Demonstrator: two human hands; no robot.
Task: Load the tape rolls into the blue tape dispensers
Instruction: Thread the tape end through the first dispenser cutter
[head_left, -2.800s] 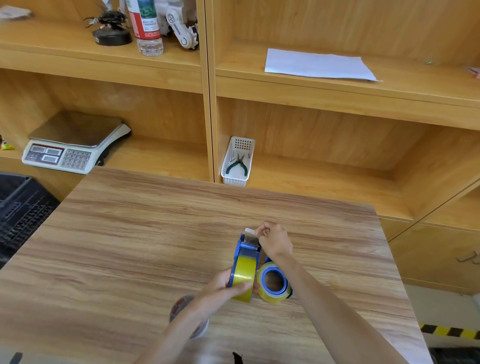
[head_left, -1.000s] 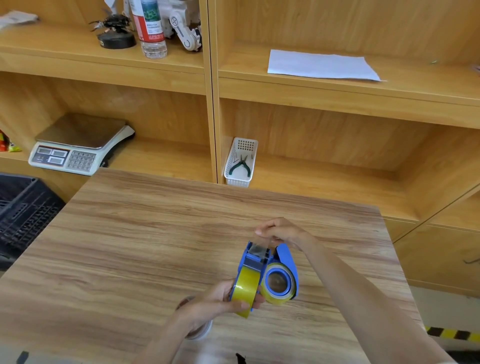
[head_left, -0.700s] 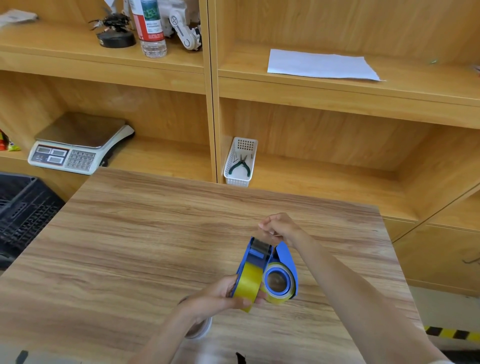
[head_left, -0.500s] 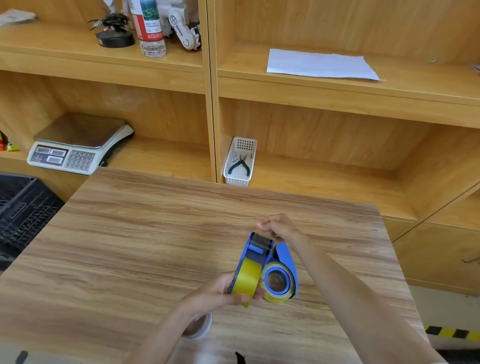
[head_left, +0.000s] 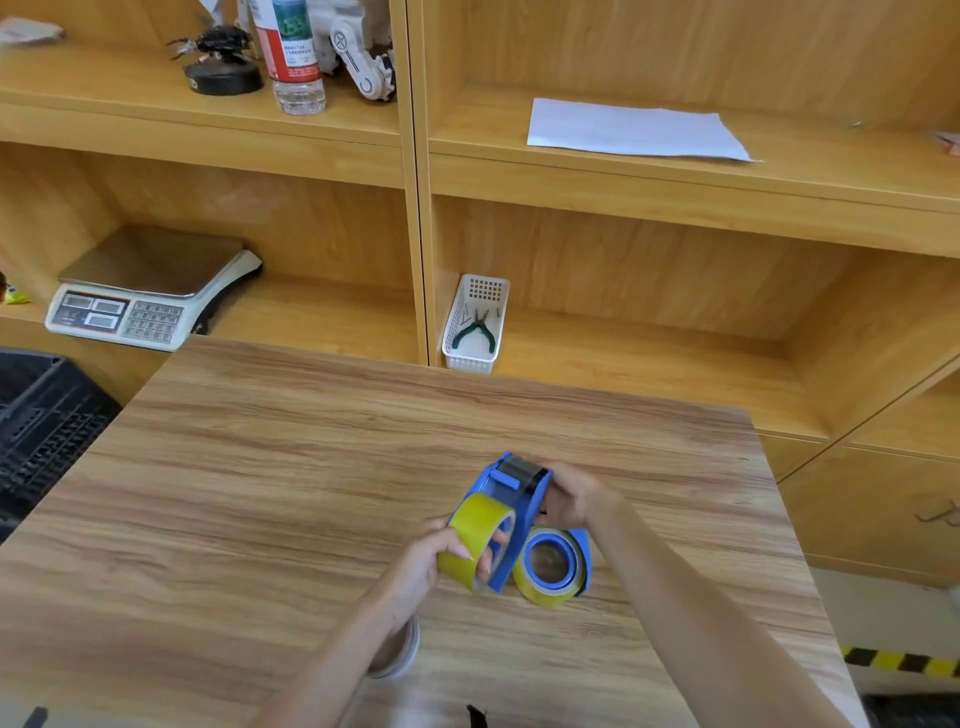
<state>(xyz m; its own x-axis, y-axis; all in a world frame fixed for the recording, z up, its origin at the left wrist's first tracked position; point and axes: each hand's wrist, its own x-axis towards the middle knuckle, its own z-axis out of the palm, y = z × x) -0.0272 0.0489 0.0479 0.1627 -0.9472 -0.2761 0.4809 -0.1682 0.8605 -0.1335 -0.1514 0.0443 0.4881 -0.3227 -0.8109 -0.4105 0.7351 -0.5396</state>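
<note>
- Head view: the left hand grips a yellow tape roll seated in a blue tape dispenser held above the wooden table.
- The right hand clasps the dispenser's upper end.
- A second loaded dispenser lies just beside it on the table.
- The label on the shelf's bottle is too small to read.

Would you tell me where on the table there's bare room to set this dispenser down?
The table's whole left half, toward the scale, is bare, and so is the far strip before the white basket. It is crowded near the right front, around the second loaded dispenser and the spare roll.
</note>
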